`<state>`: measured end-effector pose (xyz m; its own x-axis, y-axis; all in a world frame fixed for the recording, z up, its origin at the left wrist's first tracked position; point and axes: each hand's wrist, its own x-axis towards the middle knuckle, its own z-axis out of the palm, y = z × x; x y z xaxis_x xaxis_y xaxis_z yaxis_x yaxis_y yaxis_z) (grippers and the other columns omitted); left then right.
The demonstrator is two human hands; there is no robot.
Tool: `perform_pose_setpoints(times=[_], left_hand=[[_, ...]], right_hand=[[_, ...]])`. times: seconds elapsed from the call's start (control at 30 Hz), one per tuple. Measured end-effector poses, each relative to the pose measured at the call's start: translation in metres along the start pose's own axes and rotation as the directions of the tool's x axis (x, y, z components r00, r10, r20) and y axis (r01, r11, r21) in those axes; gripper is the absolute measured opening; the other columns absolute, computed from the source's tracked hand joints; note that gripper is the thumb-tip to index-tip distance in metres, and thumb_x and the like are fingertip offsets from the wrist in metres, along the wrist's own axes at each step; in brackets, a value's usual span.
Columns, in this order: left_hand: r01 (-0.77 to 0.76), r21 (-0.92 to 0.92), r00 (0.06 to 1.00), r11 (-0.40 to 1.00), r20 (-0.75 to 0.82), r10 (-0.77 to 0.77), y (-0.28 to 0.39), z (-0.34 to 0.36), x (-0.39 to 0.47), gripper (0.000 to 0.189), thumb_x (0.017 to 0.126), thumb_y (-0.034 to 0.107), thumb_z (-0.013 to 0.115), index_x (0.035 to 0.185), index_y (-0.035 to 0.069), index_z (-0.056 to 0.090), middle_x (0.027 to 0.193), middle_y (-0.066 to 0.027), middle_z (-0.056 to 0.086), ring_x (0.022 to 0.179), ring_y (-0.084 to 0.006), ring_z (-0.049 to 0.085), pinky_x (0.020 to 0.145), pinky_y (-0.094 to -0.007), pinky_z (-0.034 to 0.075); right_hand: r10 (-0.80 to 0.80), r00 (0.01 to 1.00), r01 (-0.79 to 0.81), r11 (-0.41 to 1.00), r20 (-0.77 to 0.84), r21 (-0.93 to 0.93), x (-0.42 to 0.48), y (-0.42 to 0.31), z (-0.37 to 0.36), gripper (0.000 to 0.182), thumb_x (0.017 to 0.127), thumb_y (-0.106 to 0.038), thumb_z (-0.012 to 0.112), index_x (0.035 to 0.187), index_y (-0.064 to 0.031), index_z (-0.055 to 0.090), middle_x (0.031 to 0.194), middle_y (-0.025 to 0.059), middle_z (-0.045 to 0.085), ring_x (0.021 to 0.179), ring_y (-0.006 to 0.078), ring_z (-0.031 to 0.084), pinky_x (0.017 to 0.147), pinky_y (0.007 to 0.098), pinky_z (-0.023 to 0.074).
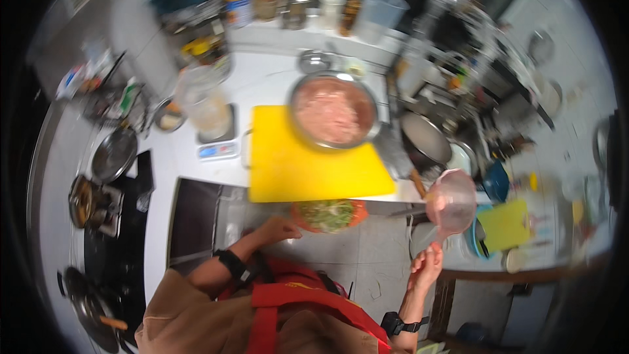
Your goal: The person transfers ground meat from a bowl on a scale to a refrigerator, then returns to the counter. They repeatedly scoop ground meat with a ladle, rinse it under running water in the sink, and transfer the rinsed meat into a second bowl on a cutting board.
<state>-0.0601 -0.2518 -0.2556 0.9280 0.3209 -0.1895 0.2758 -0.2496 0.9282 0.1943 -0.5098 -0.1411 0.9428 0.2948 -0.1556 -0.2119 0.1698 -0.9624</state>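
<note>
My right hand (pixel 426 266) grips the handle of a translucent pink plastic ladle (pixel 451 201), its round bowl raised beside the sink. My left hand (pixel 284 230) has curled fingers and is at the left side of an orange basin (pixel 362 212); whether it touches the rim is unclear. Shredded green and pale vegetables (pixel 325 215) fill the basin, which shows below the counter's front edge. On the counter, a yellow cutting board (pixel 314 177) lies partly under a steel bowl (pixel 368 130). Pink raw minced meat (pixel 330 110) is in that bowl.
Left of the board, a clear plastic jug (pixel 209 108) stands on a digital kitchen scale (pixel 218 150). A cleaver (pixel 393 152) lies at the board's right, by the sink and a pan (pixel 426 137). Another yellow-green cutting board (pixel 506 226) is farther right. Woks stand at the left.
</note>
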Motion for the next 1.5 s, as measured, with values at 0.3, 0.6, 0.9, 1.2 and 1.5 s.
perform_pose_setpoints(times=[0.3, 0.6, 0.9, 1.2, 1.5], left_hand=[[-0.053, -0.161, 0.997, 0.986, 0.051, 0.062, 0.112, 0.142, 0.161, 0.02, 0.082, 0.02, 0.061, 0.086, 0.001, 0.067, 0.083, -0.0055, 0.066, 0.077, -0.0116, 0.06, 0.072, -0.0237, 0.046], [-0.069, -0.485, 0.978, 0.872, -0.203, -0.036, 0.165, 0.097, 0.342, 0.023, 0.084, 0.019, 0.059, 0.098, 0.001, 0.063, 0.086, -0.0063, 0.065, 0.077, -0.0109, 0.061, 0.062, -0.0193, 0.046], [0.019, -0.722, 0.93, 0.692, -0.241, -0.277, 0.143, 0.057, 0.561, 0.026, 0.083, 0.02, 0.06, 0.103, 0.004, 0.058, 0.085, -0.0058, 0.064, 0.073, -0.01, 0.062, 0.057, -0.0187, 0.048], [0.118, -0.694, 0.863, 0.71, -0.282, -0.419, 0.119, 0.038, 0.668, 0.035, 0.081, 0.029, 0.063, 0.099, 0.0, 0.056, 0.085, -0.0107, 0.064, 0.067, -0.0154, 0.063, 0.049, -0.0238, 0.049], [0.046, -0.784, 0.828, 0.62, -0.317, -0.463, 0.119, 0.043, 0.718, 0.02, 0.078, 0.004, 0.062, 0.092, -0.005, 0.053, 0.075, -0.0137, 0.062, 0.057, -0.0167, 0.061, 0.041, -0.0232, 0.047]], right_hand=[[0.156, 0.985, -0.159, 0.987, -0.079, -0.028, 0.019, -0.017, -0.182, 0.01, 0.084, -0.01, 0.053, 0.092, -0.0086, 0.048, 0.057, 0.0008, 0.044, 0.038, 0.0077, 0.038, 0.032, 0.0194, 0.0292], [0.284, 0.946, -0.287, 0.958, 0.158, -0.004, 0.119, -0.019, -0.178, 0.021, 0.083, -0.008, 0.053, 0.102, -0.003, 0.046, 0.058, 0.0027, 0.048, 0.039, 0.009, 0.04, 0.033, 0.0206, 0.0301], [0.395, 0.882, -0.345, 0.913, 0.256, -0.22, 0.271, -0.038, -0.12, 0.017, 0.083, -0.013, 0.055, 0.098, -0.0054, 0.05, 0.06, 0.0038, 0.049, 0.041, 0.0109, 0.042, 0.035, 0.0227, 0.0298], [0.471, 0.808, -0.37, 0.873, 0.355, -0.318, 0.373, -0.042, -0.077, 0.02, 0.084, -0.012, 0.054, 0.1, -0.0024, 0.049, 0.059, 0.0039, 0.049, 0.04, 0.0101, 0.042, 0.034, 0.0226, 0.0298], [0.534, 0.775, -0.391, 0.825, 0.338, -0.408, 0.412, -0.035, -0.061, 0.021, 0.082, -0.009, 0.054, 0.101, -0.0033, 0.049, 0.058, 0.0045, 0.049, 0.039, 0.0102, 0.042, 0.034, 0.0224, 0.0294]])
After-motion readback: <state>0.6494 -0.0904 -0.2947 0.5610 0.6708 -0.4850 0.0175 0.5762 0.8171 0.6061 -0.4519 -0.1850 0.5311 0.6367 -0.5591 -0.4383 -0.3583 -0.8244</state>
